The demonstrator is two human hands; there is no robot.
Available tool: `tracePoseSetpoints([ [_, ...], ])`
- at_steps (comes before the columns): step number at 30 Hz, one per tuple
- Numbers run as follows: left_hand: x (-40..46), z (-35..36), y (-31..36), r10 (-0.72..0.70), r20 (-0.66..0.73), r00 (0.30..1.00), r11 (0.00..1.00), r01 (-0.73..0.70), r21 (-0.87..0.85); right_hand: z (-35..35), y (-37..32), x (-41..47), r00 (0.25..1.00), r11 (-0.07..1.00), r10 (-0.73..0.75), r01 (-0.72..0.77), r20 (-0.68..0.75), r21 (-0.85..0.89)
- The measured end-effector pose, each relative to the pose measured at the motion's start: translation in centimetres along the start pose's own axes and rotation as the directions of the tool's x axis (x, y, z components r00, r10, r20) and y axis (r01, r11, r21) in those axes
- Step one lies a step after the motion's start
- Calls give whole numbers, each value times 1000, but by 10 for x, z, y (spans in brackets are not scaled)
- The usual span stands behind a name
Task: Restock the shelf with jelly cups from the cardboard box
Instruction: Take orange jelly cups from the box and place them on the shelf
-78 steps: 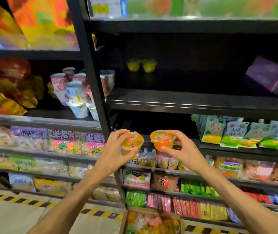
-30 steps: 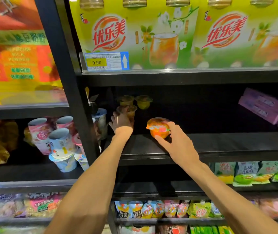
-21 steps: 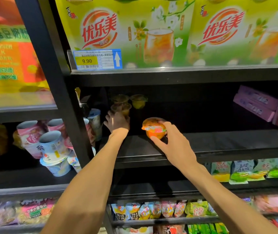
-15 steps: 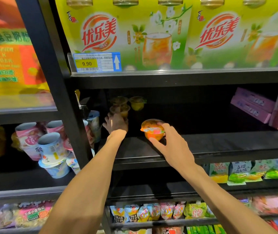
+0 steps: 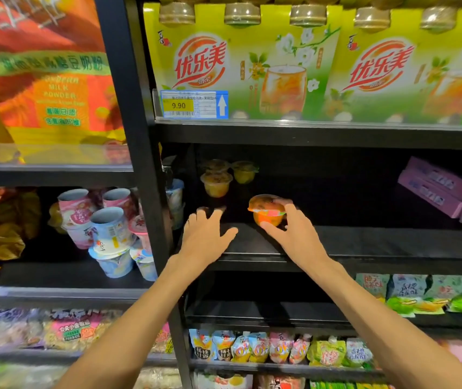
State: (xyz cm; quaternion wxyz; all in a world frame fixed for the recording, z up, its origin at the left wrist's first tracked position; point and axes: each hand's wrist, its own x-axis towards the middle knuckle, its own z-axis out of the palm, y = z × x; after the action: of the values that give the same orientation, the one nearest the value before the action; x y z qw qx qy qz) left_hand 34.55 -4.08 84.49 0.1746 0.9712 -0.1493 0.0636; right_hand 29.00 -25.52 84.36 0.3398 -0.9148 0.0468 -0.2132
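Observation:
My right hand grips an orange jelly cup just above the black middle shelf. My left hand hovers over the shelf's left end with fingers spread and holds nothing. Deeper in, at the back left, stand three yellow jelly cups: one in front, one behind it and one to the right. The cardboard box is out of view.
A black upright post borders the shelf on the left. Pink boxes lie at its right end. Drink packs fill the shelf above, paper cups the left bay, pouches the rows below.
My left hand let go of its yellow cup at the back left and drew back toward the shelf's front, fingers now spread. My right hand still holds the orange cup in nearly the same spot.

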Motion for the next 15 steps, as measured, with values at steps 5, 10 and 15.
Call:
tracePoseSetpoints([
  [5, -22, 7, -6, 48, -126, 991, 999, -49, -7, 7, -4, 32, 998, 999, 42, -42, 43, 6],
  [10, -22, 9, -1, 20, -182, 983, 1000, -23, -15, 20, -8, 74, 985, 988, 152, -148, 85, -50],
  [15, -19, 12, -3, 16, -217, 976, 1000, -20, -15, 39, -8, 99, 994, 991, 107, -104, 36, -87],
])
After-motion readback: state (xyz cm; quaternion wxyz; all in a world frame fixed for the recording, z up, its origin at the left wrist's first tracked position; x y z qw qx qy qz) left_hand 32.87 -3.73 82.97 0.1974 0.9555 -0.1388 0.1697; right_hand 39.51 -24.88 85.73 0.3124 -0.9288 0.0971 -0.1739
